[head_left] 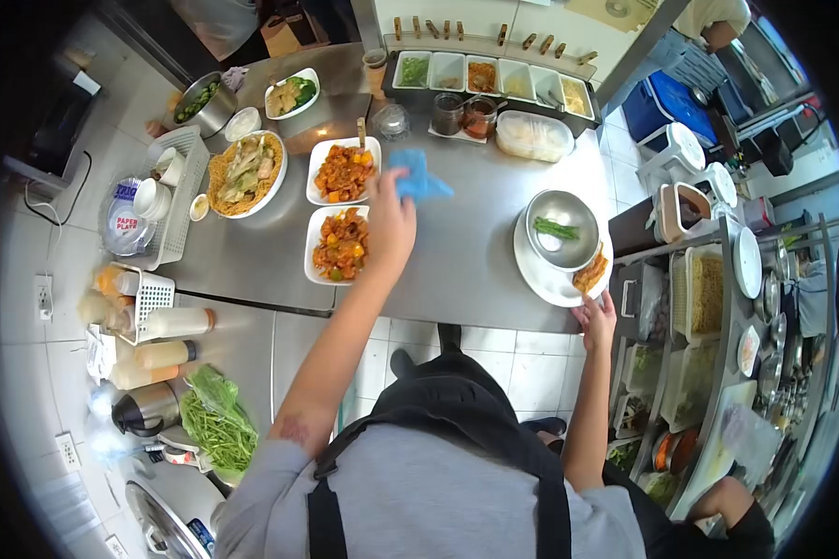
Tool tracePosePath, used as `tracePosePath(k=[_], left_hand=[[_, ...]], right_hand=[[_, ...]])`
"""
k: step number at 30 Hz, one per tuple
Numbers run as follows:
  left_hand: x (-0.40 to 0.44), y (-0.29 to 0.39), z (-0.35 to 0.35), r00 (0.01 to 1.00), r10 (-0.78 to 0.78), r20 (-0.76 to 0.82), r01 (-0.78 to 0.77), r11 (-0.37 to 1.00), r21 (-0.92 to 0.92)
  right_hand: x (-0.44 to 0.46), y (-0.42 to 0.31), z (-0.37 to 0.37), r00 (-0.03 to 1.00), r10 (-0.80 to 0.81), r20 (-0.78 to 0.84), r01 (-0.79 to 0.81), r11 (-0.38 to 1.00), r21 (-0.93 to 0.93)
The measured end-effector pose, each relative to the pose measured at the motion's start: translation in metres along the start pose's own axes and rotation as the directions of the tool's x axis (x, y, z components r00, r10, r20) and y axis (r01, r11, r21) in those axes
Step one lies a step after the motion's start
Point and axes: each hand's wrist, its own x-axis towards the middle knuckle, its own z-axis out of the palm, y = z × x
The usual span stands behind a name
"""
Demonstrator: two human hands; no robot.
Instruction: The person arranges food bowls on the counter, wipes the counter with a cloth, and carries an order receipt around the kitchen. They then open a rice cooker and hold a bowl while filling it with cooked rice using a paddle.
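Observation:
My left hand (391, 221) reaches across the steel counter, fingers closed at the left edge of a blue cloth (418, 177). Beside it sit two square white bowls of saucy red-orange food: the farther bowl (370, 152) and the nearer bowl (315, 269). My right hand (598, 320) grips the near rim of a white plate (538, 280) at the counter's front right. On that plate stands a metal bowl (583, 207) with green vegetables (557, 228) inside. A browned piece of food (589, 271) lies on the plate next to the bowl.
A noodle dish (244, 174) and a white basket (188, 200) stand at left. A topping rack (449, 73), sauce jars (478, 116) and a lidded tub (534, 137) line the back. Shelves (673, 373) flank the right; leafy greens (216, 427) lie lower left. Another person's arm (725, 503) shows lower right.

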Motion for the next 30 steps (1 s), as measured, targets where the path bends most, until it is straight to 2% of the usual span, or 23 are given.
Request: tracePosePath(k=[2, 5, 8, 9, 11, 13, 15, 17, 21, 22, 23, 25, 26, 27, 28, 29, 30], left_hand=[[0.051, -0.039, 0.069, 0.996, -0.015, -0.085, 0.021, 0.997, 0.072], [0.084, -0.099, 0.151, 0.995, -0.05, 0.09, 0.004, 0.888, 0.46], [0.076, -0.094, 0.159, 0.987, 0.054, 0.153, -0.109, 0.921, 0.374], [0.07, -0.093, 0.152, 0.962, 0.097, 0.254, -0.181, 0.926, 0.331], [0.043, -0.083, 0.129, 0.875, 0.2, 0.441, -0.319, 0.923, 0.215], [0.009, -0.061, 0.116, 0.81, 0.271, 0.52, -0.39, 0.911, 0.133], [-0.029, -0.041, 0.102, 0.732, 0.323, 0.6, -0.448, 0.891, 0.066], [-0.064, -0.031, 0.083, 0.6, 0.404, 0.691, -0.52, 0.853, -0.048], [-0.152, -0.047, 0.0, 0.44, 0.467, 0.767, -0.643, 0.76, -0.093], [-0.175, -0.057, -0.031, 0.35, 0.369, 0.861, -0.663, 0.747, -0.05], [-0.189, -0.052, -0.064, 0.203, 0.092, 0.975, -0.535, 0.844, 0.032], [-0.215, -0.043, -0.125, 0.385, 0.049, 0.922, -0.383, 0.917, 0.111], [-0.223, -0.035, -0.145, 0.555, 0.014, 0.832, -0.321, 0.926, 0.198], [-0.231, -0.027, -0.162, 0.705, -0.031, 0.709, -0.235, 0.932, 0.274], [-0.236, -0.027, -0.175, 0.809, -0.185, 0.558, -0.069, 0.913, 0.403], [-0.24, -0.026, -0.185, 0.869, -0.332, 0.368, 0.117, 0.859, 0.498], [-0.23, -0.015, -0.196, 0.95, -0.251, 0.184, 0.114, 0.83, 0.546]], right_hand=[[-0.003, -0.006, 0.001, 1.0, 0.011, 0.026, -0.011, 1.0, -0.022], [-0.007, -0.016, 0.004, 0.997, 0.052, 0.05, -0.049, 0.998, -0.05], [0.004, -0.023, -0.007, 0.995, 0.061, 0.079, -0.052, 0.993, -0.11], [0.014, -0.024, -0.013, 0.993, 0.055, 0.105, -0.041, 0.991, -0.126], [0.027, -0.036, -0.016, 0.982, 0.073, 0.173, -0.034, 0.975, -0.221], [0.041, -0.049, -0.009, 0.967, 0.098, 0.233, -0.032, 0.962, -0.271], [0.061, -0.056, -0.006, 0.96, 0.133, 0.246, -0.021, 0.912, -0.41], [0.073, -0.069, 0.009, 0.926, 0.173, 0.336, -0.014, 0.904, -0.427], [0.095, -0.08, 0.049, 0.887, 0.222, 0.405, 0.021, 0.856, -0.516], [0.097, -0.084, 0.061, 0.872, 0.238, 0.427, 0.032, 0.845, -0.534], [0.102, -0.087, 0.071, 0.858, 0.251, 0.448, 0.041, 0.836, -0.547], [0.119, -0.091, 0.086, 0.825, 0.27, 0.496, 0.099, 0.795, -0.598], [0.127, -0.093, 0.09, 0.81, 0.275, 0.519, 0.132, 0.776, -0.617], [0.132, -0.095, 0.093, 0.79, 0.287, 0.542, 0.164, 0.752, -0.638], [0.135, -0.097, 0.099, 0.789, 0.292, 0.541, 0.177, 0.734, -0.655], [0.137, -0.098, 0.105, 0.786, 0.287, 0.547, 0.189, 0.731, -0.655], [0.137, -0.1, 0.112, 0.783, 0.281, 0.555, 0.203, 0.728, -0.655]])
